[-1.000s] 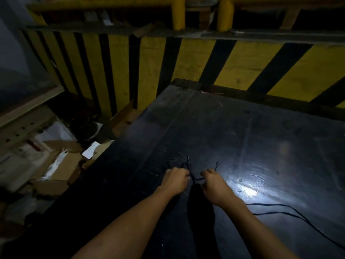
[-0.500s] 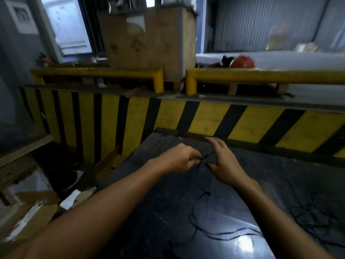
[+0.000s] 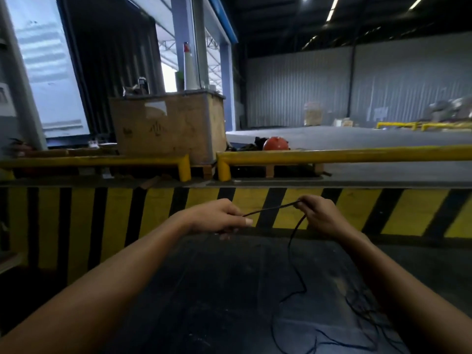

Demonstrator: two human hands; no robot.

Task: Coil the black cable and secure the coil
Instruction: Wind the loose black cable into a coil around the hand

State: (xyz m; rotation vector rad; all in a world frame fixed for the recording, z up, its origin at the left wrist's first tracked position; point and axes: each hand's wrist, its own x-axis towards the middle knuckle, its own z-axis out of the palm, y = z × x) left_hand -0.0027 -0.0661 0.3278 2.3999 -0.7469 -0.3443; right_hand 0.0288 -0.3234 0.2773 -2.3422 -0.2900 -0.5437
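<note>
- Loose black cable (image 3: 293, 254) is trailing across the near dark table (image 3: 217, 290), rising toward the hands.
- Left hand (image 3: 214, 218) and right hand (image 3: 319, 215) are pinching a taut span running left-right, the slack hanging under the right.

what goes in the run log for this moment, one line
phase: coiling not started | left hand: pinching black cable | right hand: pinching it | span: taut between hands | rest: loose on dark table

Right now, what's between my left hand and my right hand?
In the head view, a short taut stretch of the black cable spans the gap between the left hand and right hand; nothing else.
</note>
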